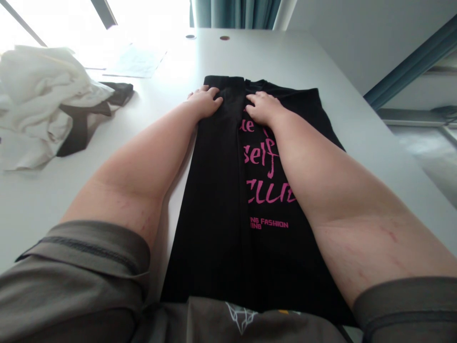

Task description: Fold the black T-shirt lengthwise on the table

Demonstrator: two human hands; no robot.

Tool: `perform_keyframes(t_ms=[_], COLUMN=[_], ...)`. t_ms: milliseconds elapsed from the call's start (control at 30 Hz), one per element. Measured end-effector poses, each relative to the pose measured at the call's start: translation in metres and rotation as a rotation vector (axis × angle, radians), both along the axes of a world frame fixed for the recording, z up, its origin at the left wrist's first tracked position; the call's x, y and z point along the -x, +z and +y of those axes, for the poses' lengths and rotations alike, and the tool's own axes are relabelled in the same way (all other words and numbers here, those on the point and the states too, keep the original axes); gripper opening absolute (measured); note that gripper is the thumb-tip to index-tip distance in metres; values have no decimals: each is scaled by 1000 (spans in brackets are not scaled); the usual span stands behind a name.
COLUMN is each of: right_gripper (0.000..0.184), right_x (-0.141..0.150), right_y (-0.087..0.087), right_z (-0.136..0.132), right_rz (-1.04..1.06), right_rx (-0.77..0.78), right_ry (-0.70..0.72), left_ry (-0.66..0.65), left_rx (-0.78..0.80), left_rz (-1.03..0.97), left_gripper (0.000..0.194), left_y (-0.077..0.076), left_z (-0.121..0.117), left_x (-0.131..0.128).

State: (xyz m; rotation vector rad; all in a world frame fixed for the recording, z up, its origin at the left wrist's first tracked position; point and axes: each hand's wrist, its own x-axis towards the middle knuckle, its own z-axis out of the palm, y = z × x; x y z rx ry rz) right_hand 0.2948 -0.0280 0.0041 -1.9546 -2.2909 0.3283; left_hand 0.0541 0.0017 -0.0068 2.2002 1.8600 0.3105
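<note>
A black T-shirt [221, 205] with pink lettering lies lengthwise on the white table [285, 57], its left side folded over toward the middle. My left hand [204, 101] rests flat on the far end of the folded left panel, fingers spread. My right hand [263, 107] lies palm down on the shirt just right of the fold line, near the top of the print, fingers stretched out. Neither hand holds anything.
A heap of white and dark clothes [43, 100] sits at the left of the table. A sheet of paper [135, 62] lies at the back near the bright window. The table's right edge [374, 124] runs diagonally, with floor beyond.
</note>
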Motion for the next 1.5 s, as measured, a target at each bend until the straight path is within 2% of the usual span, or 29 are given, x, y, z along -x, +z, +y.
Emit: perform_keyframes(t_ms=[200,600,1300,1500], right_gripper=[72,70,71,71], right_x=[2,-3,-3,-1], right_y=[3,1,-1,1], right_z=[-1,3,4,0], right_rz=[-4,10,7,-8], right_rx=[11,32,22,3], right_ry=[-7,15,22,3], left_ry=[-4,13,14,16], left_rx=[0,62,59,26], left_rz=[-3,-21,-35,30], left_gripper=[91,125,123,99], left_y=[-4,0,-1,2], left_z=[5,1,1,-1], left_x=[3,3,4,0])
